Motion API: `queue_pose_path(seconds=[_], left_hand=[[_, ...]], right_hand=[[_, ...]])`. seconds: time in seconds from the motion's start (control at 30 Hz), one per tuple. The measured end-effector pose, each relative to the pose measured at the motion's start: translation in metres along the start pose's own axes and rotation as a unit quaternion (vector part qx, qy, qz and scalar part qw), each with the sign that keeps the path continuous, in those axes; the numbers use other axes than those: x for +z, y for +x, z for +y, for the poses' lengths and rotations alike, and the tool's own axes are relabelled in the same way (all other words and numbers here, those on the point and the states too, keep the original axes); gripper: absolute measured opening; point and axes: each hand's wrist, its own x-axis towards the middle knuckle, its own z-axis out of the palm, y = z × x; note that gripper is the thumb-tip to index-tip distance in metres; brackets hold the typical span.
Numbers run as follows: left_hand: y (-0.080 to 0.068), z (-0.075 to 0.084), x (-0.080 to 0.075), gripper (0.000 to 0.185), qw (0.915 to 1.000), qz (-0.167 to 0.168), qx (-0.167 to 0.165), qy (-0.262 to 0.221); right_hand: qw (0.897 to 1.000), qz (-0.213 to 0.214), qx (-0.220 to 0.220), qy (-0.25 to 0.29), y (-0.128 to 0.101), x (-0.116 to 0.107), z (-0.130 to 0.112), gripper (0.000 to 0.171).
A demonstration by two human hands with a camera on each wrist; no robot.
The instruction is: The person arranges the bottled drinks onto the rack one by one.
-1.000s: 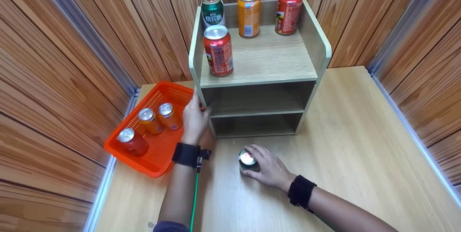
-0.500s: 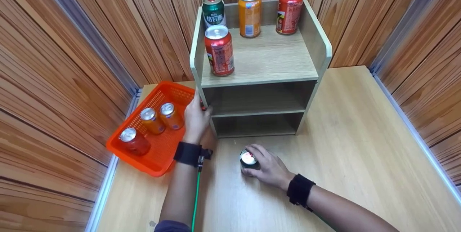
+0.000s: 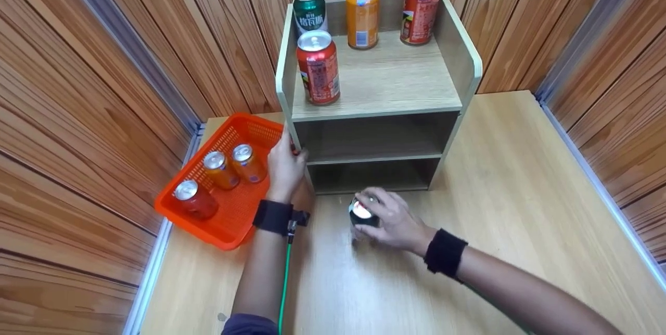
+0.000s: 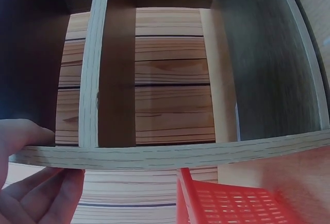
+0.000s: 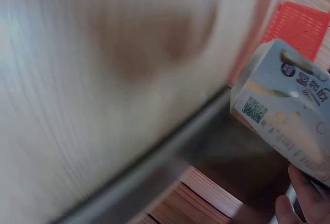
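Note:
My left hand (image 3: 285,168) grips the left side panel of the small wooden shelf (image 3: 385,82). In the left wrist view its thumb lies inside the panel edge (image 4: 149,157) and the fingers lie outside. In front of the shelf, my right hand (image 3: 396,220) holds a drink can (image 3: 360,213) by its upper part, its lid bright with glare. The right wrist view shows the can's pale printed side (image 5: 289,105), tilted and raised off the tabletop. On the shelf's top stand a green can (image 3: 310,14), an orange can (image 3: 362,16), and two red cans, one at the front left (image 3: 319,71).
Left of the shelf sits an orange-red basket (image 3: 225,236) with a red can (image 3: 197,202) and two orange cans, one nearer the shelf (image 3: 251,164). Two lower compartments (image 3: 374,137) face front. Wood-patterned walls (image 3: 78,116) enclose the table. A green cable (image 3: 283,288) runs along the left forearm.
My right hand has lifted the can and moved it slightly toward the shelf. The left hand keeps its hold on the side panel. The head view has tilted slightly down.

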Motion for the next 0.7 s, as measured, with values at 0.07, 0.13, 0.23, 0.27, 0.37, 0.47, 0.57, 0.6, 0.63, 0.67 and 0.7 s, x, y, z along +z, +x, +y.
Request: queue_pose_path(seconds=[0.07, 0.13, 0.23, 0.27, 0.37, 0.47, 0.57, 0.6, 0.63, 0.67, 0.7], left_hand=[[0.001, 0.0, -0.001, 0.071, 1.0, 0.0, 0.0, 0.003], [0.001, 0.0, -0.001, 0.07, 1.0, 0.0, -0.004, 0.006], [0.001, 0.0, -0.002, 0.071, 1.0, -0.003, -0.009, 0.0], [0.001, 0.0, -0.002, 0.071, 0.9999, -0.004, -0.009, 0.0], [0.002, 0.001, -0.002, 0.072, 0.9999, -0.006, -0.008, -0.002], [0.002, 0.001, -0.002, 0.072, 0.9999, -0.004, -0.009, 0.006], [0.002, 0.001, -0.002, 0.071, 0.9999, -0.002, -0.007, 0.011], [0.002, 0.001, -0.002, 0.071, 0.9999, 0.0, -0.005, 0.015], [0.002, 0.0, -0.001, 0.071, 0.9999, 0.002, -0.002, 0.016], [0.001, 0.0, -0.001, 0.071, 0.9998, 0.003, 0.0, 0.017], [0.001, -0.001, 0.0, 0.071, 0.9998, 0.005, 0.002, 0.018]], right_hand=[[1.0, -0.006, -0.003, -0.003, 0.01, -0.014, -0.002, 0.064], [1.0, -0.009, -0.009, -0.013, 0.02, -0.028, -0.004, 0.063], [0.999, 0.0, -0.017, -0.029, 0.035, -0.051, -0.007, 0.064], [0.999, 0.003, -0.019, -0.033, 0.04, -0.059, -0.009, 0.064], [0.998, 0.019, -0.036, -0.04, 0.055, -0.083, -0.013, 0.064], [0.997, 0.029, -0.058, -0.042, 0.071, -0.106, -0.017, 0.064], [0.995, 0.046, -0.079, -0.043, 0.087, -0.127, -0.02, 0.064], [0.994, 0.05, -0.084, -0.042, 0.093, -0.133, -0.021, 0.063], [0.994, 0.057, -0.088, -0.04, 0.098, -0.139, -0.022, 0.062], [0.993, 0.063, -0.092, -0.039, 0.103, -0.145, -0.022, 0.062], [0.993, 0.069, -0.094, -0.037, 0.108, -0.151, -0.023, 0.061]])
